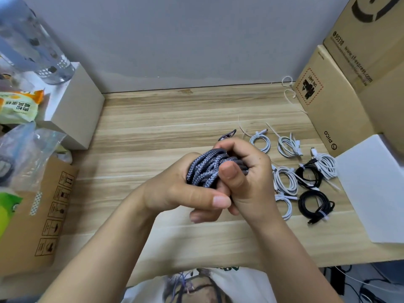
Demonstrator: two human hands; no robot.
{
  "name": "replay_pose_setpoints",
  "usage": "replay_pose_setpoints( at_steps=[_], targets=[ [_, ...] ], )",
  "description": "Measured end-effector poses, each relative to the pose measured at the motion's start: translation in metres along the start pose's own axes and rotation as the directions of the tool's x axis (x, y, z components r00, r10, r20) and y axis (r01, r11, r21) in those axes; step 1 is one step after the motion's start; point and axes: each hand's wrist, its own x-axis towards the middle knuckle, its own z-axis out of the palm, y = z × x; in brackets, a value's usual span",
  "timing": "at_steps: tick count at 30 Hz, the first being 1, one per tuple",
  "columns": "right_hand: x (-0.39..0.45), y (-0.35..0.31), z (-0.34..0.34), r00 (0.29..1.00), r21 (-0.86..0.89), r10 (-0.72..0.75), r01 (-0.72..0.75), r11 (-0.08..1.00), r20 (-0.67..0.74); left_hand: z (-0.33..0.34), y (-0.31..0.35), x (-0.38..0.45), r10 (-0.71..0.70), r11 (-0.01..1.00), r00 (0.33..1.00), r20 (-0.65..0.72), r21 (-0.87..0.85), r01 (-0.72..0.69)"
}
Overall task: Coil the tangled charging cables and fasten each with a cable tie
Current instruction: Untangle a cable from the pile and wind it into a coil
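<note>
Both hands, left hand (pixel 175 189) and right hand (pixel 247 171), curl tightly around the grey braided cable (pixel 205 167). It looks soft and springy. Best gripped across all loops.

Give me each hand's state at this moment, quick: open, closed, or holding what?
Left hand: closed, its grip curled round the grey braided cable.
Right hand: closed on the same cable bundle, thumb pressed over the coils.

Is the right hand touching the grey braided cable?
Touching. The head view shows the right hand curled round the grey braided cable, thumb pressed on the bundle.
</note>
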Motion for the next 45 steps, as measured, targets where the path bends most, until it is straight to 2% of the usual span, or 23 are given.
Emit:
replay_pose_setpoints(
  at_steps=[5,8,10,12,15,17,18,19,21,23,25,27,28,29,31,33,34,35,37,41,45],
  targets=[
    [0.015,0.005,-0.008,0.99,-0.231,-0.127,0.109,0.967,-0.064,-0.002,0.008,-0.001,-0.083,0.991,0.989,-0.12,0.096,0.095],
    [0.026,0.008,-0.014,0.984,-0.315,-0.173,0.155,0.936,-0.03,-0.002,0.009,0.001,-0.049,0.986,0.97,-0.239,0.143,0.086],
    [0.033,0.01,-0.019,0.962,-0.423,-0.275,0.245,0.872,-0.009,-0.004,0.008,0.003,0.001,0.979,0.936,-0.352,0.19,0.071],
    [0.044,0.012,-0.024,0.907,-0.55,-0.414,0.382,0.743,0.07,-0.014,0.009,0.004,0.028,0.962,0.913,-0.407,0.258,0.085],
    [0.067,0.016,-0.033,0.798,-0.626,-0.511,0.582,0.518,0.319,-0.035,0.016,0.007,-0.119,0.95,0.967,-0.224,0.256,0.176],
    [0.084,0.022,-0.04,0.709,-0.628,-0.499,0.692,0.356,0.498,-0.048,0.014,0.013,-0.231,0.94,0.965,-0.127,0.227,0.255],
    [0.092,0.024,-0.042,0.679,-0.618,-0.482,0.723,0.308,0.554,-0.05,0.012,0.018,-0.252,0.94,0.96,-0.127,0.205,0.274],
    [0.101,0.027,-0.046,0.668,-0.601,-0.466,0.738,0.308,0.581,-0.053,0.008,0.024,-0.249,0.946,0.956,-0.156,0.173,0.275],
    [0.122,0.032,-0.054,0.681,-0.556,-0.445,0.732,0.394,0.581,-0.059,-0.001,0.04,-0.202,0.967,0.94,-0.274,0.098,0.237],
    [0.143,0.041,-0.065,0.719,-0.532,-0.404,0.692,0.488,0.565,-0.066,-0.01,0.056,-0.136,0.984,0.9,-0.414,0.05,0.172],
    [0.172,0.057,-0.086,0.793,-0.593,-0.34,0.606,0.531,0.506,-0.076,-0.018,0.074,-0.086,0.99,0.846,-0.526,0.048,0.13],
    [0.208,0.083,-0.121,0.922,-0.751,-0.23,0.388,0.534,0.313,-0.091,-0.026,0.09,-0.069,0.993,0.802,-0.593,0.037,0.113],
    [0.225,0.098,-0.143,0.971,-0.821,-0.177,0.232,0.522,0.161,-0.097,-0.03,0.097,-0.069,0.994,0.785,-0.616,0.023,0.106],
    [0.237,0.113,-0.165,0.991,-0.857,-0.134,0.064,0.511,-0.006,-0.1,-0.033,0.099,-0.072,0.995,0.774,-0.629,0.014,0.104],
    [0.261,0.14,-0.211,0.943,-0.845,-0.053,-0.27,0.462,-0.33,-0.111,-0.04,0.107,-0.08,0.995,0.768,-0.635,-0.004,0.1],
    [0.27,0.156,-0.248,0.849,-0.797,0.072,-0.518,0.311,-0.524,-0.118,-0.046,0.11,-0.09,0.994,0.763,-0.641,-0.009,0.11],
    [0.273,0.164,-0.264,0.803,-0.767,0.144,-0.595,0.241,-0.578,-0.124,-0.049,0.112,-0.096,0.993,0.758,-0.645,-0.014,0.114],
    [0.27,0.166,-0.275,0.769,-0.747,0.201,-0.639,0.185,-0.607,-0.123,-0.049,0.111,-0.098,0.993,0.754,-0.65,-0.017,0.115],
    [0.269,0.174,-0.289,0.74,-0.73,0.246,-0.667,0.149,-0.625,-0.13,-0.052,0.112,-0.109,0.992,0.74,-0.664,-0.026,0.123],
    [0.255,0.183,-0.287,0.804,-0.788,0.041,-0.59,0.179,-0.593,-0.135,-0.054,0.111,-0.117,0.991,0.716,-0.689,-0.03,0.134],
    [0.238,0.174,-0.254,0.843,-0.807,0.022,-0.521,0.277,-0.537,-0.127,-0.05,0.104,-0.093,0.994,0.713,-0.695,-0.018,0.111]
  ],
)
